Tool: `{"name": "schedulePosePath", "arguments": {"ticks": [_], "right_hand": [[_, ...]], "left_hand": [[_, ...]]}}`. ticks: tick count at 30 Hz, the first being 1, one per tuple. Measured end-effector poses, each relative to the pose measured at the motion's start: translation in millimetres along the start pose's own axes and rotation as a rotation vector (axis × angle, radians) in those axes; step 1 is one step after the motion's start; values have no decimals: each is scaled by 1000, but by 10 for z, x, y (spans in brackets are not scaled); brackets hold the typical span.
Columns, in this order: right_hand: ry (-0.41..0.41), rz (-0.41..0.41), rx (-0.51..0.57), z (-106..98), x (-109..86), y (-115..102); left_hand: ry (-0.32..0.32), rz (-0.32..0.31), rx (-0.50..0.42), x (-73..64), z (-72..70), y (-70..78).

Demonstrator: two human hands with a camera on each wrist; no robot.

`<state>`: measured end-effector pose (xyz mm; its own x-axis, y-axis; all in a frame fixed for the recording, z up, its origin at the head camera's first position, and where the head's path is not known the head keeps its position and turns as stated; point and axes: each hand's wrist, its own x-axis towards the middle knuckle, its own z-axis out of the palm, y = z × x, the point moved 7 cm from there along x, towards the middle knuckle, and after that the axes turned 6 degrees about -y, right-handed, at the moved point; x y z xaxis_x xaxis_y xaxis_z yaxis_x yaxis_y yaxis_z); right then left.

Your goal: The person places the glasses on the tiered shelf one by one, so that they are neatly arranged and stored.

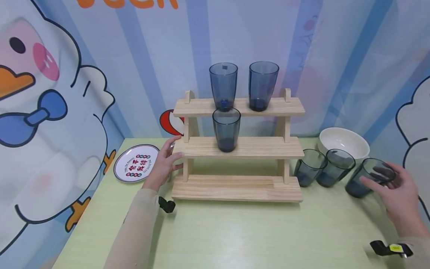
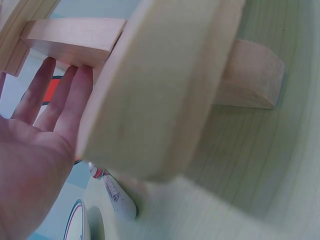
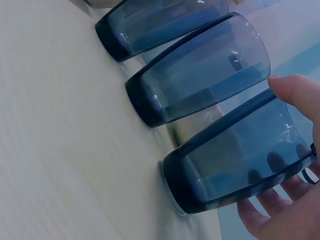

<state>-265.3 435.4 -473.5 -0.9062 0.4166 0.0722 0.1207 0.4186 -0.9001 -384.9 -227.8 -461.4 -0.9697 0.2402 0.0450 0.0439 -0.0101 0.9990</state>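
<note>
A three-tier wooden shelf stands on the table. My left hand holds its left end at the middle tier; in the left wrist view several fingers reach behind the board and touch the wood. At the right, my right hand grips a blue tinted drinking glass, thumb on one side and fingers round the other. That glass tilts slightly, its base at or just over the table. Two matching glasses, one nearer the shelf and one in the middle, stand beside it.
On the top tier are a left glass and a right glass; another glass is on the middle tier. A white bowl sits behind the right-hand glasses. Left lie a printed plate and a white tube.
</note>
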Motion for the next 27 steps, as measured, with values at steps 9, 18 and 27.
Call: {"name": "schedulePosePath", "arguments": {"ticks": [9, 18, 27], "right_hand": [[57, -55, 88, -143, -140, -162], [127, -148, 97, -217, -295, -476], [119, -325, 174, -174, -402, -860]], "left_hand": [[2, 1, -6, 8, 3, 15], [1, -14, 0, 7, 0, -6], [5, -15, 5, 10, -1, -8]]}}
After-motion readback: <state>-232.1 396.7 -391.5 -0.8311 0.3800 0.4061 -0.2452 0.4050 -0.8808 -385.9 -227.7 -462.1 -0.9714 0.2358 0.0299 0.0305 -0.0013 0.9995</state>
